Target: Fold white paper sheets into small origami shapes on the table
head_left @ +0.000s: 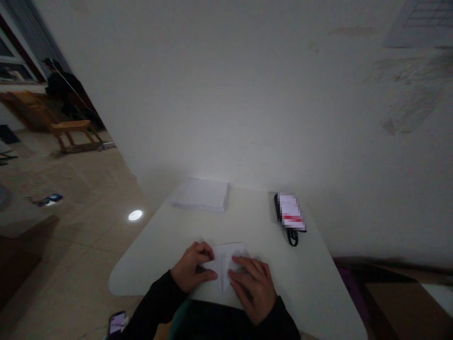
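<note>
A partly folded white sheet of paper (230,252) lies on the white table (255,222) near its front edge. My left hand (193,269) rests on the paper's left side with its fingers curled and pressed down on a fold. On the right side, my right hand (253,285) lies flat with its fingers stretched over the paper. A raised crease runs between the two hands. Both wrists wear dark sleeves.
A stack of white paper (201,193) sits at the table's far left corner. A dark phone-like object with a strap (290,215) lies at the far right. The table stands against a white wall. A wooden chair (60,125) stands far left on the tiled floor.
</note>
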{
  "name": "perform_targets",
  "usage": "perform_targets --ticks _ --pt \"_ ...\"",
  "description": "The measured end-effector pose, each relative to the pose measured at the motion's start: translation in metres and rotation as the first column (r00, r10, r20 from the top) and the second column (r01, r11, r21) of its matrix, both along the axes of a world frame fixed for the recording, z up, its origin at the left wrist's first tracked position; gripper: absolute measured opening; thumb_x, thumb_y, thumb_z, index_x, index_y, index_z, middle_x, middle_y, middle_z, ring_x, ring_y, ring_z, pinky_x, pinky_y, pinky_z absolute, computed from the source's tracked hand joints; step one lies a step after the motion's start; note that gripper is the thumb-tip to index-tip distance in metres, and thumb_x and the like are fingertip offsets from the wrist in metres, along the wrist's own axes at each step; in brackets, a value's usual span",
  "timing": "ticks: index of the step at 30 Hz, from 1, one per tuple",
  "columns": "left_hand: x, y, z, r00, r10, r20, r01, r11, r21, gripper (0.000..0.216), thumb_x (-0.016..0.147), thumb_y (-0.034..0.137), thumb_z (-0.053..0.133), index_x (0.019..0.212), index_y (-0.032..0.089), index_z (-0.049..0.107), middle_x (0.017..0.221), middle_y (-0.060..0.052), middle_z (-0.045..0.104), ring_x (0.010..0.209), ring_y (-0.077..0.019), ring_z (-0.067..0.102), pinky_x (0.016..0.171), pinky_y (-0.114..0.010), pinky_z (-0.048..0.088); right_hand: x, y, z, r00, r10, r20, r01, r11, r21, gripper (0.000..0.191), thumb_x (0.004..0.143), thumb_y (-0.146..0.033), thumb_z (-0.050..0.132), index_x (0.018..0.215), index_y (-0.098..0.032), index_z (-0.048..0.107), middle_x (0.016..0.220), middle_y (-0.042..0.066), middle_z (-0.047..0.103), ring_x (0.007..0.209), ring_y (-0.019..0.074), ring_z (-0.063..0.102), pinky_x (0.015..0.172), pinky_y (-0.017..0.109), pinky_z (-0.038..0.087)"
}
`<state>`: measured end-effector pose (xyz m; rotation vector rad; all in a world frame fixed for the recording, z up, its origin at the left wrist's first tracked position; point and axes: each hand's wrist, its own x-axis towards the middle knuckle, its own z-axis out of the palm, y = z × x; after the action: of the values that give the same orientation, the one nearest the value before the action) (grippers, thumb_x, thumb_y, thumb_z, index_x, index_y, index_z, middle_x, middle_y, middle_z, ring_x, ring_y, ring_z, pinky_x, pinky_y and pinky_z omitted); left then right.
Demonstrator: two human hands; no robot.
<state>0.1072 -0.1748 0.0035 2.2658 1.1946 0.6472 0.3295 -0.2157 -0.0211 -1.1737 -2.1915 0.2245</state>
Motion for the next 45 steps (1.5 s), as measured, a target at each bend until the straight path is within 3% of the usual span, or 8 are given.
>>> perform_targets --ticks 3,6,9,15,20,27,35,45 --pt "-0.010 0.000 0.002 0.989 -0.138 0.051 0.140 0.989 -0.053 0.029 0.067 0.050 0.063 0.063 0.022 0.068 0.082 -0.003 0.062 0.079 -0.0158 0.053 0.075 -0.030 0.043 0.004 0.002 0.000 0.998 0.055 0.041 -0.055 0.998 0.002 0.020 0.084 -0.027 0.050 0.099 -0.030 0.062 0.118 0.000 0.056 0.105 0.0190 0.050 0.082 0.037 0.035" --pt "-0.018 0.001 0.002 0.980 -0.172 0.101 0.182 0.978 -0.104 0.027 0.067 0.048 0.064 0.060 0.023 0.068 0.080 -0.002 0.064 0.077 -0.0148 0.055 0.074 -0.029 0.043 0.005 0.003 0.001 0.997 0.052 0.050 -0.052 0.999 0.004 0.020 0.084 -0.027 0.050 0.099 -0.031 0.062 0.119 0.001 0.056 0.105 0.0188 0.050 0.083 0.037 0.035" --pt "-0.018 0.002 0.002 0.987 -0.120 0.105 0.133 0.983 -0.127 0.030 0.072 0.042 0.063 0.052 0.018 0.063 0.077 -0.002 0.065 0.075 -0.0137 0.057 0.074 -0.028 0.043 0.005 0.002 0.002 0.997 0.053 0.051 -0.053 0.999 -0.010 0.020 0.084 -0.028 0.050 0.100 -0.031 0.062 0.119 0.000 0.056 0.105 0.0189 0.050 0.082 0.037 0.035" --pt "-0.003 0.006 0.000 0.996 0.085 -0.008 -0.085 0.984 -0.153 0.029 0.077 0.038 0.056 0.060 0.015 0.064 0.076 -0.003 0.061 0.063 -0.0106 0.055 0.059 -0.022 0.042 0.004 0.003 0.002 0.997 0.053 0.056 -0.053 0.999 -0.010 0.021 0.084 -0.028 0.050 0.101 -0.032 0.061 0.119 0.000 0.056 0.106 0.0188 0.050 0.082 0.036 0.034" --pt "0.006 0.010 0.000 0.978 0.182 -0.099 -0.185 0.982 -0.022 0.025 0.072 0.038 0.062 0.058 0.018 0.064 0.079 -0.002 0.062 0.077 -0.0155 0.054 0.074 -0.029 0.039 0.003 0.003 0.000 0.997 0.046 0.055 -0.045 0.999 -0.012 0.020 0.084 -0.030 0.050 0.100 -0.033 0.062 0.119 -0.001 0.056 0.105 0.0186 0.050 0.081 0.036 0.033" --pt "0.015 0.008 0.002 0.924 0.337 -0.179 -0.344 0.939 -0.009 0.024 0.066 0.044 0.065 0.063 0.021 0.064 0.083 -0.001 0.062 0.084 -0.0206 0.053 0.076 -0.036 0.036 0.003 0.002 -0.002 0.997 0.058 0.050 -0.059 0.998 0.018 0.022 0.084 -0.029 0.050 0.103 -0.033 0.060 0.119 0.000 0.055 0.104 0.0194 0.050 0.081 0.037 0.034" --pt "0.017 0.007 0.002 0.920 0.360 -0.155 -0.367 0.930 -0.022 0.020 0.066 0.039 0.066 0.064 0.019 0.063 0.084 -0.001 0.060 0.083 -0.0195 0.055 0.078 -0.035 0.038 -0.007 -0.004 0.002 1.000 0.025 -0.013 -0.025 0.998 0.059 0.023 0.080 -0.021 0.052 0.100 -0.026 0.063 0.118 0.006 0.054 0.105 0.0232 0.046 0.083 0.040 0.037" --pt "0.019 0.010 0.003 0.911 0.376 -0.172 -0.387 0.921 -0.034 0.019 0.066 0.039 0.065 0.065 0.020 0.063 0.084 -0.001 0.060 0.083 -0.0186 0.056 0.079 -0.034 0.039 -0.009 -0.007 0.000 0.996 0.060 0.069 -0.065 0.995 0.072 0.032 0.078 -0.019 0.052 0.109 -0.028 0.058 0.124 0.006 0.048 0.111 0.0260 0.041 0.086 0.044 0.038"
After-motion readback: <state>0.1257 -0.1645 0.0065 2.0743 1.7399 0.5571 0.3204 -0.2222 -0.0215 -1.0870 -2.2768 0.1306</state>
